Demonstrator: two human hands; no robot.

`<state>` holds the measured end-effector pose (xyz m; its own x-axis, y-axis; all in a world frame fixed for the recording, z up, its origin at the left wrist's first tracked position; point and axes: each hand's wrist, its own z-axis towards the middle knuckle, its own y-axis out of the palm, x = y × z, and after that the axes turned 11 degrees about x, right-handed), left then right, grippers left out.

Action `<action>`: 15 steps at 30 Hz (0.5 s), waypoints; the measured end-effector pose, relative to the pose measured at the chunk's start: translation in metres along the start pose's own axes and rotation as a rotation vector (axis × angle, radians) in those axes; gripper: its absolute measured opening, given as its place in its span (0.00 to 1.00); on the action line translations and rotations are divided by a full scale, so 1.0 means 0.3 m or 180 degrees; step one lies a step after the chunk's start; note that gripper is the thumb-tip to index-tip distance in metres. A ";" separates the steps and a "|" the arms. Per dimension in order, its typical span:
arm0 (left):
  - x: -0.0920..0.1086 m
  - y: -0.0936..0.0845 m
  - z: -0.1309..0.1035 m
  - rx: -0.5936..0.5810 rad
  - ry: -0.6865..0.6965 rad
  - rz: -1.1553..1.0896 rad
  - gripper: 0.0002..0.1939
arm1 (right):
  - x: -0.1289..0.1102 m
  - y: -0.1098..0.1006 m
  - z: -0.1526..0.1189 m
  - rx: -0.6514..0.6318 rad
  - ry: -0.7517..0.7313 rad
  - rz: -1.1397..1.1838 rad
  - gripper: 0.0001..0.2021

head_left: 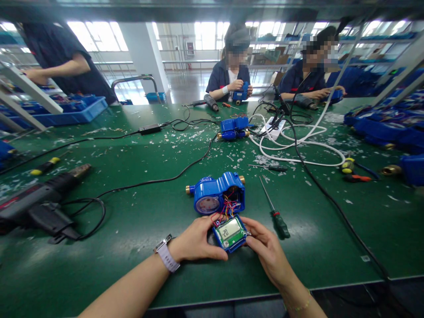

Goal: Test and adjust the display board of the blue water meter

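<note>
Bright windowed workshop, with a long dark-green bench top (149,265) sprinkled with whitish scraps, and co-workers busy beyond its far edge. Main thing is a small blue-framed module with a green circuit board and grey screen (230,229), held low over the near middle. Left hand (194,240) has thumb and forefinger spread wide around its left side; right hand (265,247) has it in a narrow pinch at the right edge. Something tiny and silvery sits by the right thumb, too small to make out.

Just beyond lies a blue plastic meter body with brass ends (212,183), its right-hand compartment open and thin multicoloured wires (232,205) spilling out toward the module. So progress-wise, I'd call it partway: screen's showing digits (looks like 20), so wiring seems done, but the module's outside the body and nothing's closed up. Green-handled screwdriver (281,224) lies unheld just to the right. Can't tell if any screws are in.
</note>
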<state>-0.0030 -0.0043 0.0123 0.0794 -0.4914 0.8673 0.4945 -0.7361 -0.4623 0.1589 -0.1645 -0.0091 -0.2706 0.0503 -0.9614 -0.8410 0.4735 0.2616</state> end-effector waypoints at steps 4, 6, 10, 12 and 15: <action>0.004 0.001 -0.001 0.0006 -0.0044 0.0082 0.44 | 0.009 -0.005 -0.003 -0.0014 -0.0014 -0.0018 0.17; 0.004 0.001 -0.001 -0.0003 -0.0056 0.0117 0.44 | 0.007 -0.006 -0.004 -0.0020 -0.0002 -0.0025 0.18; -0.001 0.001 0.000 -0.0006 -0.0069 0.0199 0.44 | -0.008 0.000 -0.003 -0.0025 -0.0029 -0.0059 0.19; -0.003 0.002 -0.001 -0.0009 -0.0082 0.0232 0.44 | -0.016 0.007 -0.002 0.0014 -0.0065 -0.0101 0.19; -0.001 0.002 -0.003 -0.0015 -0.0090 0.0241 0.44 | -0.023 0.015 -0.001 0.0094 -0.0070 -0.0164 0.19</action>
<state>-0.0035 -0.0049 0.0116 0.1408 -0.5325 0.8346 0.4821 -0.6994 -0.5276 0.1567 -0.1629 -0.0013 -0.2167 0.0445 -0.9752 -0.8393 0.5018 0.2094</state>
